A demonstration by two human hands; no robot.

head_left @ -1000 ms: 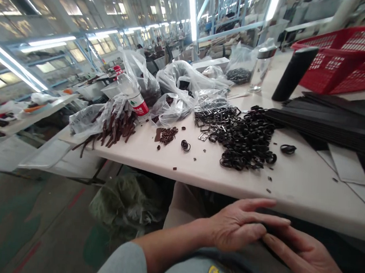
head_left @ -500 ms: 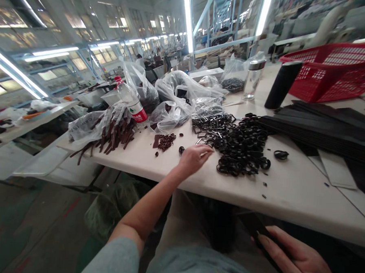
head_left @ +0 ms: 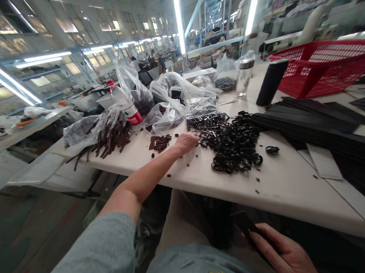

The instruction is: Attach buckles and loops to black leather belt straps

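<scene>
My left hand reaches over the table to the left edge of a pile of rectangular metal buckles. Its fingers are drawn together, and whatever they pinch, if anything, is hidden. Right beside it, a heap of black strap loops spreads over the tabletop. A small group of dark brown rings lies to the left of the hand. Low in the view, in front of the table edge, my right hand is closed around a flat black strip, thumb on top.
Plastic bags, a red-labelled bottle and brown strips occupy the left and back. To the right stand a glass bottle, a black flask and a red basket, with stacked black strips before them.
My left hand has moved slightly farther back and left, to the buckle pile's edge. My right hand still holds the black strip. The whole view has shifted a little.
</scene>
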